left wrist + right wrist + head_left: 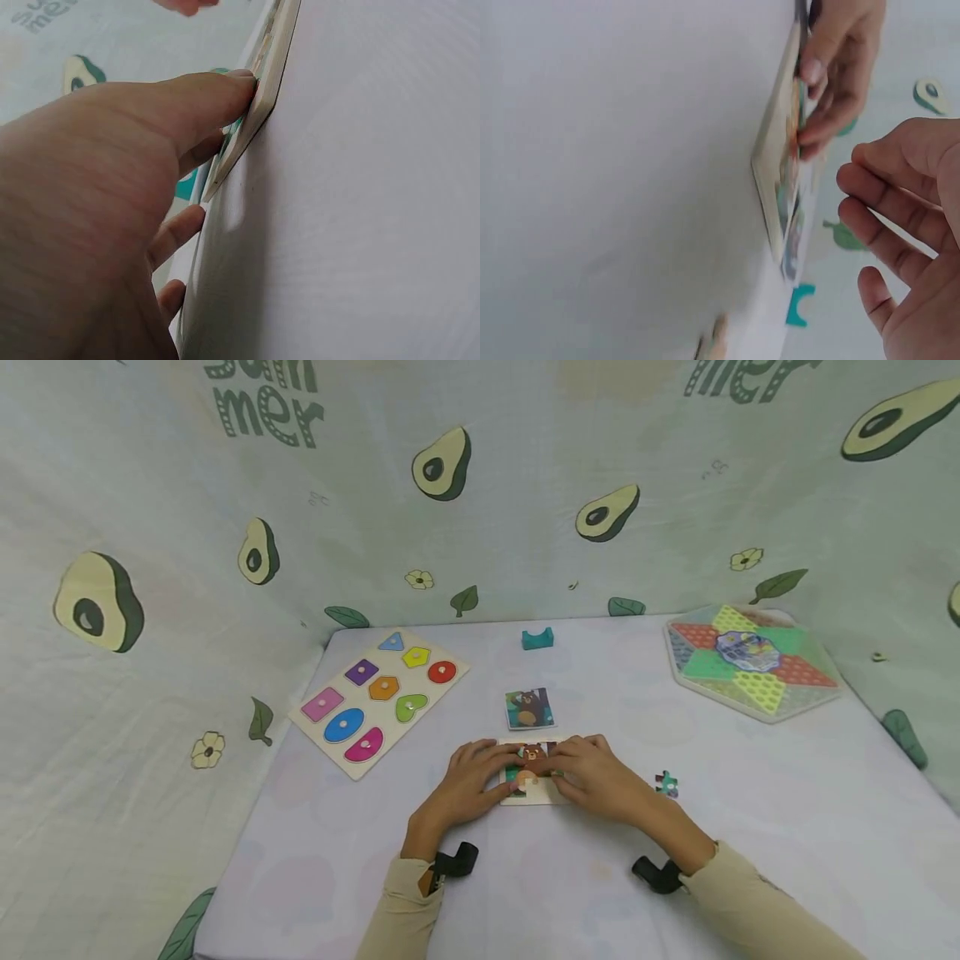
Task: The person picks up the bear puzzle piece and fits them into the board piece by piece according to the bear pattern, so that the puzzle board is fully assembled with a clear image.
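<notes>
A small wooden jigsaw puzzle board with a bear picture lies at the middle of the table, partly hidden by both hands. Pale bare wood shows along its lower right part. My left hand rests at its left side; the thumb presses on the face, and other fingers reach past the edge. Over the right side is my right hand, its fingers loosely bent with nothing between them in the right wrist view. A loose jigsaw piece lies right of the board.
Just behind the board is a square bear picture. Farther back stands a teal notched block. A shape puzzle board lies at left, and a hexagonal game board at back right. A printed cloth hangs behind the table.
</notes>
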A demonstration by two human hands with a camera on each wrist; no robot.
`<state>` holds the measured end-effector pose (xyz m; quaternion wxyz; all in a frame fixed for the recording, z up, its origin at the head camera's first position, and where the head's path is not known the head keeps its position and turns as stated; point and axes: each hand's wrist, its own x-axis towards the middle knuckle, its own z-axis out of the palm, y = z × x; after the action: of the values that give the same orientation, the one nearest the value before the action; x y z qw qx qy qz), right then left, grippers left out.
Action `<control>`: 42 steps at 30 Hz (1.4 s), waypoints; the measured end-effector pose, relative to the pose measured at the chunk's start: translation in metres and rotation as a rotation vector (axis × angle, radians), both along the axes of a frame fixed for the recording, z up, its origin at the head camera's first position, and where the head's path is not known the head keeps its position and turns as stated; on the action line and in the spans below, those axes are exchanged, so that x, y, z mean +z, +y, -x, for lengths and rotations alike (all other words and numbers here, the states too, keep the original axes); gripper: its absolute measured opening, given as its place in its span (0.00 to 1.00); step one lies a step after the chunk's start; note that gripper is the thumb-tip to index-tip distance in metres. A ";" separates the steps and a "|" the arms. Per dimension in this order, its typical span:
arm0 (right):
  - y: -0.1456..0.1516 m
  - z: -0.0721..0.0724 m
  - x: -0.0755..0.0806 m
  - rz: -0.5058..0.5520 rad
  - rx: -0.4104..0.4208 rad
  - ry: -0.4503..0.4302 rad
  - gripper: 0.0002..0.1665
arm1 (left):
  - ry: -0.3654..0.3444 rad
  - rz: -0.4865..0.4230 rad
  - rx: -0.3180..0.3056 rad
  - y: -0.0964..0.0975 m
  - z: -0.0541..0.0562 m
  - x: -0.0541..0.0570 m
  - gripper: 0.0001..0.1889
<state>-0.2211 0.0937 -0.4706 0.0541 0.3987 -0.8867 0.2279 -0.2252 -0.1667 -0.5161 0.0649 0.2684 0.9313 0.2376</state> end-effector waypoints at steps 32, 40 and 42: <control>0.096 -0.014 -0.012 -0.056 -0.147 0.021 0.16 | -0.006 -0.031 0.009 0.003 -0.002 0.001 0.21; 0.099 -0.011 -0.017 -0.064 -0.141 0.043 0.17 | -0.006 -0.029 0.006 0.004 -0.002 0.001 0.21; 0.098 -0.010 -0.018 -0.068 -0.142 0.039 0.18 | -0.007 -0.026 0.011 0.004 -0.002 0.001 0.21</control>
<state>-0.2111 0.1917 -0.4882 0.0738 0.3407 -0.9188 0.1853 -0.2233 -0.1624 -0.5148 0.0634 0.2634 0.9293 0.2511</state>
